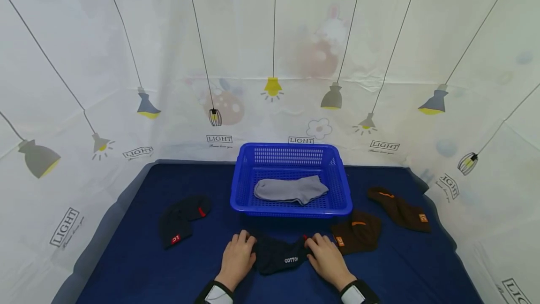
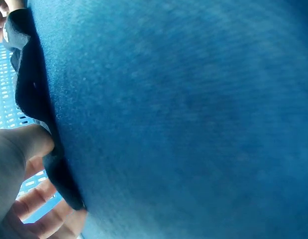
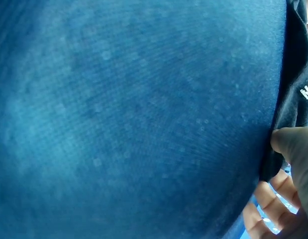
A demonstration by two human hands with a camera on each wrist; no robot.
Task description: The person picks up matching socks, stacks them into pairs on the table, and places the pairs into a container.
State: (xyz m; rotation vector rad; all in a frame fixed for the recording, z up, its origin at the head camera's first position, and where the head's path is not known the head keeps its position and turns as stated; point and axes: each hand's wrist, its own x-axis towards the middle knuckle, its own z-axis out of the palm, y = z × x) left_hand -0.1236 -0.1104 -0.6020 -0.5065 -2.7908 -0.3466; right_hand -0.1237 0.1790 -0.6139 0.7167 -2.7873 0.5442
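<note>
A black sock (image 1: 276,253) with white "COTTON" lettering lies stretched sideways on the dark blue cloth, close in front of the basket. At its left end my left hand (image 1: 237,256) pinches the fabric; the left wrist view shows the thumb (image 2: 38,141) on the near side and the fingers beyond. My right hand (image 1: 328,258) pinches the other end by a red patch, and its thumb (image 3: 288,142) presses the sock's edge in the right wrist view. A blue plastic basket (image 1: 291,211) stands behind, with a grey sock (image 1: 291,189) lying inside.
Left on the cloth (image 1: 139,271) is a dark sock (image 1: 176,222) with red marks, bent over. Two brown socks lie to the right: one bunched brown sock (image 1: 363,236) near my right hand, another brown sock (image 1: 402,212) farther off. A printed white curtain (image 1: 261,22) surrounds the table.
</note>
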